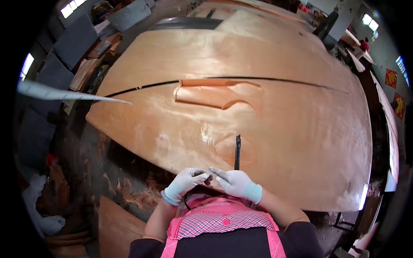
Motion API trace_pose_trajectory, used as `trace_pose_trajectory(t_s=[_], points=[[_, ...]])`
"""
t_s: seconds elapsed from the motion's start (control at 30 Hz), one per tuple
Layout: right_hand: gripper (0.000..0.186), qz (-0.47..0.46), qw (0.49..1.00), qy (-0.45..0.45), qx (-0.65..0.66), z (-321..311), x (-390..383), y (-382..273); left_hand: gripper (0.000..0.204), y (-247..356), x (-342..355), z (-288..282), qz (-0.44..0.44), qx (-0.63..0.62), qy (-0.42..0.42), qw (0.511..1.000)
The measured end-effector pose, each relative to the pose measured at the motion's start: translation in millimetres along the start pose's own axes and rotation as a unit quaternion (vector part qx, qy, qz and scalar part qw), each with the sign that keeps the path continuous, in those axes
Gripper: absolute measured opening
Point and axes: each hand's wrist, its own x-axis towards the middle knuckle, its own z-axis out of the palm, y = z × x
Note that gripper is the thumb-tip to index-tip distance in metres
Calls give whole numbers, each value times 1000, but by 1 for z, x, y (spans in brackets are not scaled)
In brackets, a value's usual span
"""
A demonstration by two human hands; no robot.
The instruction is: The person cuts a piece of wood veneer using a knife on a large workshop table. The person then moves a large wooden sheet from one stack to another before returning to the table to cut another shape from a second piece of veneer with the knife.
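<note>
My left hand [186, 184] and my right hand [235, 184], in white gloves with pale blue cuffs, meet in front of my apron at the table's near edge. The fingers of both are bent and pressed together at the tips. Whatever they pinch, if anything, is too small to make out. Just beyond my right hand a slim black tool [238, 150] lies pointing away from me. It rests on a smooth tan sheet that looks like leather [292, 142]. Farther off, a partly rolled tan piece [202, 94] lies across the sheet.
A long black strip [159, 86] runs across the tabletop behind the rolled piece. From the left juts a blurred white strip [81, 95]. Tan scraps [142, 195] litter the floor at left, near a white plastic bag [41, 210]. Dark grey panels [77, 41] stand farther back.
</note>
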Motion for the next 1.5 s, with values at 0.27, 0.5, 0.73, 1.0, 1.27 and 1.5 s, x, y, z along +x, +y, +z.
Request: trace_pose_trajectory(t_s=[0.27,0.5,0.73,1.0,1.27,1.5], points=[[40,157,976,9,-152,6,9,43,23,-5,10,16,-53,182,59,980],[42,16,964,-35,-263,-1,57,104,23,10,48,7,-57,-48,177,981],[40,11,963,-12,-271,14,57,117,20,-18,114,1,-47,-96,141,984],[53,-20,956,-26,-293,4,60,111,22,-29,139,1,-102,-112,175,973],[51,-9,919,-112,-379,9,65,111,28,-38,93,-9,-102,17,178,978],[53,-7,915,-120,-385,14,61,112,35,-9,81,-30,-84,549,314,770]])
